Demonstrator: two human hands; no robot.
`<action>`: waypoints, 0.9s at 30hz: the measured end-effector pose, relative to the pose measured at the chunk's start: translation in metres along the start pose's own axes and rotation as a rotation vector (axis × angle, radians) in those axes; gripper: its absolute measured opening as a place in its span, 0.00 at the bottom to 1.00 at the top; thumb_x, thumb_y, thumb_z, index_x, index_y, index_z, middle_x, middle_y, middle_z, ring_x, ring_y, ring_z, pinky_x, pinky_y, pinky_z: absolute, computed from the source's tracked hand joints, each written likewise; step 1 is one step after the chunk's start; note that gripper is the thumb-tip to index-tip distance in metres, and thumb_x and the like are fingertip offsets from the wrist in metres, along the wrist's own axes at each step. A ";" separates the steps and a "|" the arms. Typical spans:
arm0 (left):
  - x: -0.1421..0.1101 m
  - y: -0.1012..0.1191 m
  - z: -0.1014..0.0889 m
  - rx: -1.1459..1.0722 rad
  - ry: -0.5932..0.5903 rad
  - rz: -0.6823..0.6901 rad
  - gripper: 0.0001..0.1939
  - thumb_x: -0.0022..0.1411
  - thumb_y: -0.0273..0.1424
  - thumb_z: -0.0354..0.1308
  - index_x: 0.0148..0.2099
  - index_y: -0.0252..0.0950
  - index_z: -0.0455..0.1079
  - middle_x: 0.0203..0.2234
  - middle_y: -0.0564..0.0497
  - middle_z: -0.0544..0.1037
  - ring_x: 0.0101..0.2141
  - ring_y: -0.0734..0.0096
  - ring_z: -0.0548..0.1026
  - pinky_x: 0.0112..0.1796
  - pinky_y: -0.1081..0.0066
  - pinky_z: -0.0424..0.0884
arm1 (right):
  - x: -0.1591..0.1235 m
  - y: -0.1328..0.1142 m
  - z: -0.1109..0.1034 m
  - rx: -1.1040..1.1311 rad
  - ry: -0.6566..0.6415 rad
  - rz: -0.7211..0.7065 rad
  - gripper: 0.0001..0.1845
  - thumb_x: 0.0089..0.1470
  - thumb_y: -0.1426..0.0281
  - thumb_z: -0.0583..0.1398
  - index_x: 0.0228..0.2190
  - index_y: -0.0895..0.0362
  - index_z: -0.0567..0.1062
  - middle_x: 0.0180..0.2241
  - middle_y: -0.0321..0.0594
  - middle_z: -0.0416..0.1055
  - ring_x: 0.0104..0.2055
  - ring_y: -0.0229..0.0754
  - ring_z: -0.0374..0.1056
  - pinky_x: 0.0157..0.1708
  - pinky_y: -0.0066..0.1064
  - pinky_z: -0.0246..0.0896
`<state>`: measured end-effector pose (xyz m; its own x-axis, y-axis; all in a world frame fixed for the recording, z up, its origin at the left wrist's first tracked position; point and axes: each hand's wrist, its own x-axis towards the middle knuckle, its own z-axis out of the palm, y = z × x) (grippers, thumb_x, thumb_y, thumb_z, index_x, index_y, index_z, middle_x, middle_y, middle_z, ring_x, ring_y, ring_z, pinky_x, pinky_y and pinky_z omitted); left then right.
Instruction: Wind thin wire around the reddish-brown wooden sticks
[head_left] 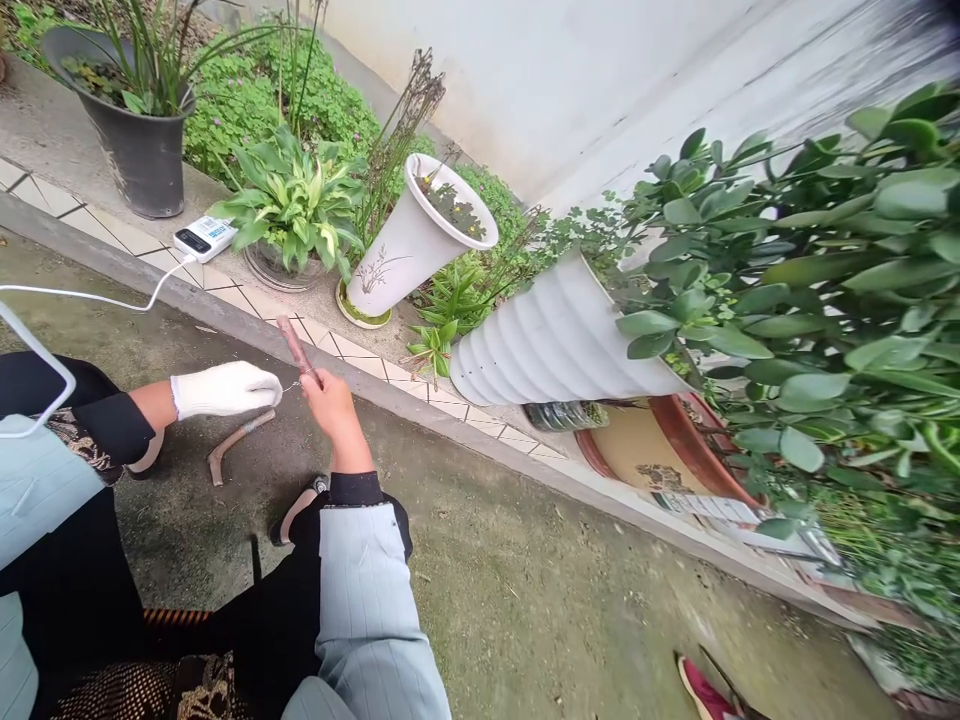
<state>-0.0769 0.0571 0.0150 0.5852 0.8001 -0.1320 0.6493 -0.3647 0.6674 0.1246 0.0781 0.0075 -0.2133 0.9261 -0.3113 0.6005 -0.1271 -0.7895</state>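
My left hand [229, 390], in a white knitted glove, is closed with its fingertips pinched toward the right. A thin wire or string [292, 386] runs from these fingertips to my right hand [330, 412]. That hand is bare and wrapped round a short reddish-brown stick [294, 345], which tilts up and to the left past my thumb. The stick's lower end is hidden in my palm. Below my left hand a bent brown stick with a hooked end [238, 441] lies on the concrete ground, with a greyish band round its upper part.
A tiled ledge [345, 350] runs diagonally in front of me. Along it stand a black pot [142, 150], a leafy potted plant [292, 205], a white vase-shaped planter [405, 250] and a ribbed white planter [555, 335]. A white device [204, 240] with a cable rests there. A red shoe [703, 688] shows lower right.
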 end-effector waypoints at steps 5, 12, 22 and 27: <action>-0.004 -0.006 -0.004 0.276 -0.004 0.060 0.16 0.66 0.34 0.44 0.37 0.35 0.72 0.30 0.49 0.76 0.29 0.68 0.71 0.31 0.74 0.60 | -0.012 0.001 -0.009 -0.589 -0.189 -0.091 0.14 0.59 0.62 0.53 0.37 0.56 0.74 0.34 0.41 0.74 0.33 0.39 0.65 0.30 0.27 0.52; -0.004 -0.008 0.006 0.393 -0.059 0.190 0.16 0.68 0.33 0.44 0.34 0.35 0.70 0.27 0.50 0.75 0.26 0.70 0.66 0.30 0.73 0.56 | -0.021 0.002 0.003 -0.740 -0.642 -0.257 0.13 0.58 0.62 0.56 0.39 0.55 0.76 0.36 0.39 0.75 0.33 0.38 0.66 0.27 0.27 0.47; 0.000 -0.006 0.002 0.104 -0.112 0.236 0.15 0.67 0.33 0.46 0.35 0.33 0.71 0.28 0.52 0.74 0.28 0.73 0.65 0.32 0.75 0.58 | -0.040 -0.006 0.009 -0.588 -0.618 -0.363 0.08 0.51 0.64 0.59 0.29 0.55 0.75 0.21 0.30 0.64 0.23 0.33 0.53 0.25 0.26 0.41; 0.000 -0.015 0.001 -0.086 -0.079 0.118 0.15 0.66 0.34 0.48 0.36 0.30 0.72 0.28 0.52 0.76 0.28 0.75 0.66 0.32 0.78 0.62 | -0.046 -0.009 0.000 -0.493 -0.367 -0.368 0.08 0.50 0.65 0.56 0.26 0.56 0.73 0.19 0.29 0.58 0.23 0.32 0.50 0.25 0.26 0.42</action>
<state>-0.0865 0.0621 0.0038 0.6933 0.7131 -0.1038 0.5318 -0.4091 0.7415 0.1294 0.0363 0.0289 -0.6622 0.6880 -0.2969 0.6999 0.4262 -0.5732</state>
